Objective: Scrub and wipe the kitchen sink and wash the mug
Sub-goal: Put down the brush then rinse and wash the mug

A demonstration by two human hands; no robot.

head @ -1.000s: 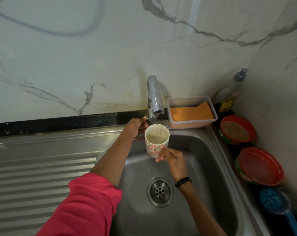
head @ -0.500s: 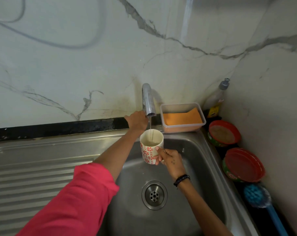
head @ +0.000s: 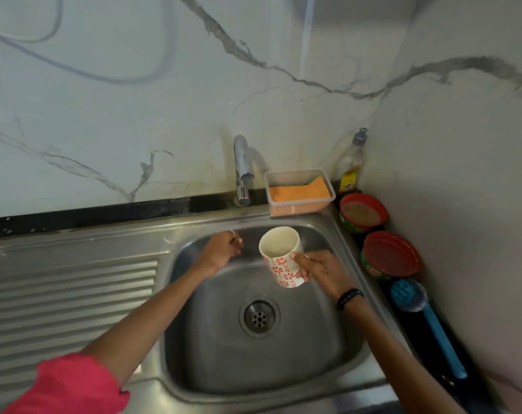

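My right hand (head: 316,270) grips a white mug (head: 280,255) with a red flower pattern, tilted slightly to the left above the steel sink basin (head: 223,363). Some water sits inside the mug. My left hand (head: 222,249) hovers over the back left of the basin with its fingers loosely curled and nothing in it. The chrome tap (head: 242,171) stands behind the sink, and no water runs from it. The drain (head: 259,317) lies in the basin's middle.
A clear tub with an orange sponge (head: 298,192) sits right of the tap. A soap bottle (head: 350,162) stands in the corner. Two red-lidded tubs (head: 362,212) (head: 389,253) and a blue brush (head: 427,318) line the right ledge. The ribbed drainboard (head: 68,297) lies left.
My left hand has come off the tap handle and dropped over the basin. The water has stopped. My right hand has lowered the mug away from the spout and tilted it.
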